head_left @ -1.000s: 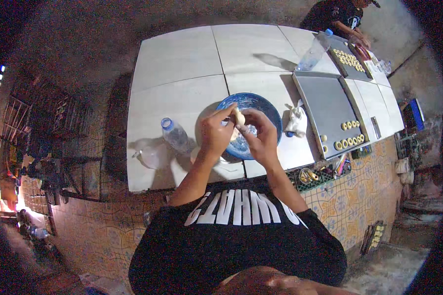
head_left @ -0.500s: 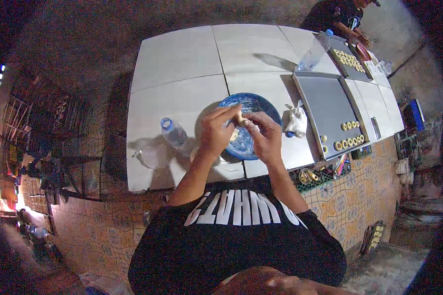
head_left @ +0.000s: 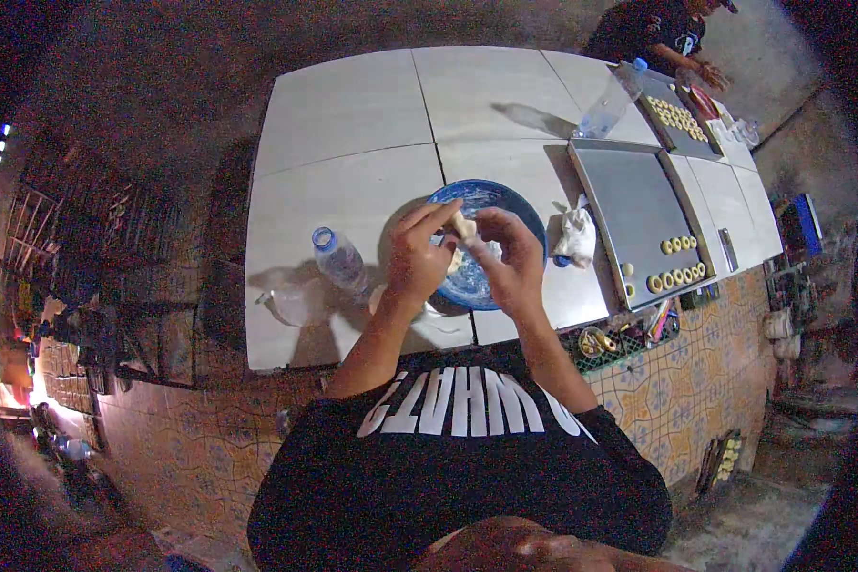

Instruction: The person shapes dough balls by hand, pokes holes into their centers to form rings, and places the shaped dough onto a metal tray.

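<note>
Over a blue bowl [head_left: 541, 227] streaked with white flour, my two hands meet at a small pale piece of dough [head_left: 463, 228]. My left hand [head_left: 419, 255] pinches it between thumb and fingers. From the other side, my right hand [head_left: 517, 259] has its bent fingers and thumb against the dough. More pale dough [head_left: 455, 261] shows in the bowl beside my left hand, which partly covers it. To the right of the bowl lies a knotted white plastic bag [head_left: 576, 232].
A clear bottle [head_left: 337, 259] and a clear plastic bag [head_left: 291, 303] stand left. On the right, a metal tray [head_left: 639, 205] holds several dough rings; another ringed tray [head_left: 672, 114] lies beyond it. A large bottle [head_left: 608, 105] lies near a person [head_left: 648, 33] at the far corner.
The fingers of my right hand have shifted slightly and opened a little around the dough. The dough has turned a little in my left hand. The co-worker's hands moved slightly.
</note>
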Available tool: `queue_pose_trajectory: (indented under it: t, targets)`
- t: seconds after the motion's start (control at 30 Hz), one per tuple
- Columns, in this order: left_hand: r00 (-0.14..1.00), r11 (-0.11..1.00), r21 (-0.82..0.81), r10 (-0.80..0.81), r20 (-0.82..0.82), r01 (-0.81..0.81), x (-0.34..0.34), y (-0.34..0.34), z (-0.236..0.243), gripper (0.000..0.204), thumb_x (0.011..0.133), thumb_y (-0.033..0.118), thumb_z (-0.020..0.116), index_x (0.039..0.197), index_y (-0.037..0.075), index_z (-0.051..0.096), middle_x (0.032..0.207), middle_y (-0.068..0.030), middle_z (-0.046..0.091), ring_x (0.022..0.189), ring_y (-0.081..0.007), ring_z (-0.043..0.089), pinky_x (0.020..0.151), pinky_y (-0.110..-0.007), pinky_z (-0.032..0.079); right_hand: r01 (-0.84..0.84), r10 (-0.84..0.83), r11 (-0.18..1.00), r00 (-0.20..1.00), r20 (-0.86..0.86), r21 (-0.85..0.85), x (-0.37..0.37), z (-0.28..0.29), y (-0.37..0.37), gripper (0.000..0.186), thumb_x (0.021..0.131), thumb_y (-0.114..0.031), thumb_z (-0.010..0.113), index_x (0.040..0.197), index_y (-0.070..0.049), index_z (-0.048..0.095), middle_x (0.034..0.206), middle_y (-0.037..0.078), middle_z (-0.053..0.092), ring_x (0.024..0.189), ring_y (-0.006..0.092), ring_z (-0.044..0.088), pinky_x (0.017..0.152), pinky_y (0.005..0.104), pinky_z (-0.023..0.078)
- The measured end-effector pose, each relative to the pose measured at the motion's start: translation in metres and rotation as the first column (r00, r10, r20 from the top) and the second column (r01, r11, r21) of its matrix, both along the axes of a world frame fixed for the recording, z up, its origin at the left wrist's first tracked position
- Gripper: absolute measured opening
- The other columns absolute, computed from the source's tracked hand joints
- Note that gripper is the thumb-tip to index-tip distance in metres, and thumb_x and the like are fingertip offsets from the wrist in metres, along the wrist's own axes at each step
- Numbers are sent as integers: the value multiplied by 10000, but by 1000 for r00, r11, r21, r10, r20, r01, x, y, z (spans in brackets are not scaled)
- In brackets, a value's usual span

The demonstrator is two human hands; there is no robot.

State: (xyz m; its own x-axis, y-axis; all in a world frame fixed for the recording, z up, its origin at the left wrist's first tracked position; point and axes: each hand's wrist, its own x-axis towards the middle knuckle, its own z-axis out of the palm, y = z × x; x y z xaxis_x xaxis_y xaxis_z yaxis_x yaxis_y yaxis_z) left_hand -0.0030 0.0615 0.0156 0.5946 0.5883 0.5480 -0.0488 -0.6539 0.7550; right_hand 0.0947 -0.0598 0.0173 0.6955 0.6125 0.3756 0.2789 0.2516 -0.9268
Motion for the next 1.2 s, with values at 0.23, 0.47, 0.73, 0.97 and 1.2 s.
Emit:
queue_pose_trajectory:
  t: [0.23, 0.47, 0.73, 0.97, 1.2]
  targets:
    - [996, 971, 228, 85, -34, -75, -2, 3, -14, 555, 744, -56, 740, 1284, 68, 713, 1102, -160, 719, 1035, -340, 687, 916, -418, 560, 183, -110, 972, 911, 397, -150, -7, 14, 4, 274, 849, -93, 795, 1106, -7, 759, 1018, 164, 743, 930, 263, 733, 831, 359, 559]
    - [991, 988, -125, -99, -92, 87, -2, -7, 5, 299, 952, 84, 698, 1240, 13, 727, 1176, -182, 740, 1004, -287, 733, 896, -354, 573, 27, -37, 992, 996, -80, -126, 20, -28, 8, 253, 944, -113, 725, 1149, 35, 738, 1070, 148, 766, 947, 199, 734, 877, 329, 575]
    - [997, 879, -471, -72, 28, 77, 11, -13, -16, 252, 981, 150, 716, 1185, 8, 757, 1083, -142, 781, 939, -163, 741, 833, -292, 580, 34, -51, 997, 967, -248, -74, 16, -31, 5, 230, 945, -73, 701, 1134, 53, 741, 1069, 138, 762, 1002, 177, 708, 882, 316, 561]
    - [995, 842, -538, -67, -70, 19, 8, -8, -16, 227, 966, 152, 735, 1130, 1, 776, 1009, -114, 789, 861, -138, 739, 753, -279, 589, -34, 20, 989, 995, -96, -146, 21, -33, 3, 205, 961, -92, 690, 1098, 44, 757, 1067, 131, 764, 975, 193, 719, 882, 316, 557]
    - [990, 717, -687, -139, 20, 115, 5, -6, -16, 176, 965, 133, 731, 1053, -14, 771, 945, -62, 762, 787, -107, 689, 715, -263, 564, -29, 6, 995, 974, -227, -97, 26, -35, 10, 161, 943, -99, 730, 1029, 37, 742, 1018, 123, 760, 951, 186, 732, 844, 314, 570]
